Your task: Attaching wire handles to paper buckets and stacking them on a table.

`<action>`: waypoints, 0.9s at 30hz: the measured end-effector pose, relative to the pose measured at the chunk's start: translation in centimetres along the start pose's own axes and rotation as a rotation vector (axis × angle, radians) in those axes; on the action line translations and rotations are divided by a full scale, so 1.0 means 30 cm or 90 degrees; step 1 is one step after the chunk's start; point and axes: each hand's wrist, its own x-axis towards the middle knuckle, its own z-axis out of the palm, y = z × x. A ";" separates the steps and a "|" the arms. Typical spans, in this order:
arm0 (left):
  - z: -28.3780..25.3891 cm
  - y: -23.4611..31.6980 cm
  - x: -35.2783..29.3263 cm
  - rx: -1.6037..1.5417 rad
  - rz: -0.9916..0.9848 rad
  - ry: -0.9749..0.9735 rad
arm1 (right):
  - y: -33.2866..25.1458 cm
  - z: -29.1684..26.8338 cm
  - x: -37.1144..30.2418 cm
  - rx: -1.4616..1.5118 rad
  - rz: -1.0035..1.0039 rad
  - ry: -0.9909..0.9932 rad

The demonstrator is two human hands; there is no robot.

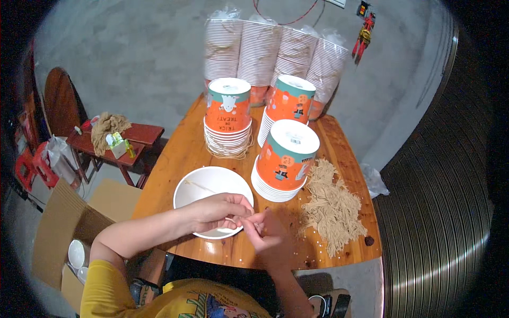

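A white paper bucket stands mouth up at the table's front, with a thin tan string lying inside against its wall. Over its near right rim, my left hand has its fingers pinched closed. My right hand meets it there fingertip to fingertip, also pinched. Whatever lies between the fingers is too small to make out. Just beyond my hands are upside-down stacks of orange and green printed paper buckets. Tan strings loop around the rims of the left stack.
A heap of tan strings covers the right of the wooden table. Tall wrapped bucket stacks line the back. An open cardboard box holding white buckets sits at left, near a red bench. A ridged shutter rises at right.
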 end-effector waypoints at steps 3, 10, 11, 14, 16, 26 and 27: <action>-0.004 -0.007 -0.003 -0.030 0.000 -0.008 | 0.013 0.005 -0.005 -0.009 -0.007 -0.002; -0.008 -0.003 -0.016 -0.024 0.000 0.001 | 0.065 -0.002 0.012 -0.043 -0.245 -0.008; -0.006 -0.004 -0.018 -0.002 0.025 0.003 | 0.058 -0.004 0.004 0.033 -0.098 -0.009; 0.015 0.002 -0.034 0.034 0.057 0.026 | 0.045 -0.011 0.009 0.069 0.037 -0.007; 0.026 0.001 -0.038 0.048 0.063 0.045 | 0.044 -0.021 0.023 0.030 0.026 -0.002; 0.052 -0.025 -0.058 0.196 0.183 0.122 | 0.046 -0.024 0.047 -0.085 -0.141 -0.017; 0.057 -0.026 -0.059 0.225 0.194 0.134 | 0.052 -0.024 0.050 -0.071 -0.161 -0.017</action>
